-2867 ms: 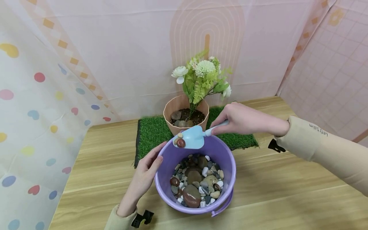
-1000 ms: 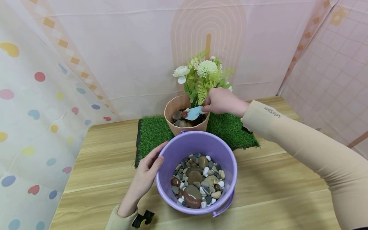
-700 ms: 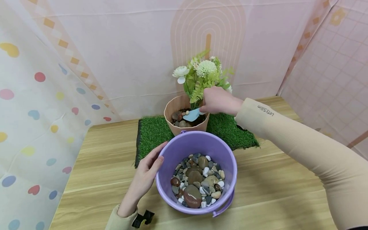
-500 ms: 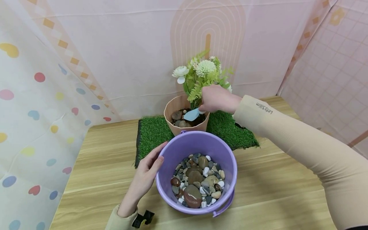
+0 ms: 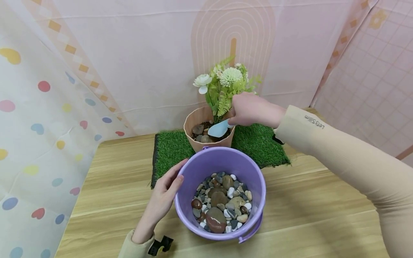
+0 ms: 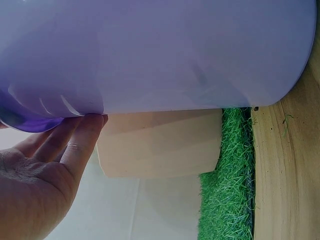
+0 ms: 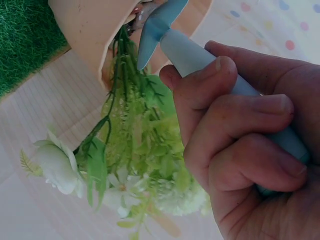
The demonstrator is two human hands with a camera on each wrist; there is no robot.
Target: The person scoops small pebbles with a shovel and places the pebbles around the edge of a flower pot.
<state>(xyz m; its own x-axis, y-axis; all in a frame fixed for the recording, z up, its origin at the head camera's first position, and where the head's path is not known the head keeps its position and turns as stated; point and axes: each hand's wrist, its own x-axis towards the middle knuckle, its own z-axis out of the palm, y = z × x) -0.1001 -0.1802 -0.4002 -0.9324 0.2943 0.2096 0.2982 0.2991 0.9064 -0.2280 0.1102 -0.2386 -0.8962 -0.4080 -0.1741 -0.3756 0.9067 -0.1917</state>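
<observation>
My right hand [image 5: 250,109] grips the handle of a light blue toy shovel [image 5: 218,129], its fingers curled round it in the right wrist view. The shovel's blade [image 7: 159,30] is over the peach flowerpot [image 5: 197,144], tilted, with no pebbles visible on it. Inside the pot are dark soil and several stones [image 5: 198,129], partly hidden by the blade. My left hand [image 5: 162,195] holds the rim of a purple bucket [image 5: 258,186], the thumb over the edge and the other fingers against the outer wall [image 6: 150,55]. Pebbles and larger stones [image 5: 218,199] cover the bucket's bottom.
Artificial white flowers with green leaves [image 5: 230,77] rise from the pot, close to my right hand. Under the pot lies a grass mat [image 5: 171,150] on the wooden table [image 5: 116,186]. Patterned cloths [image 5: 155,53] hang behind and at the sides.
The shovel went from above the bucket, with pebbles on it, to the flowerpot. The pebbles slid off among the pot's stones. The blade has since drawn back slightly rightward. My left hand stayed put.
</observation>
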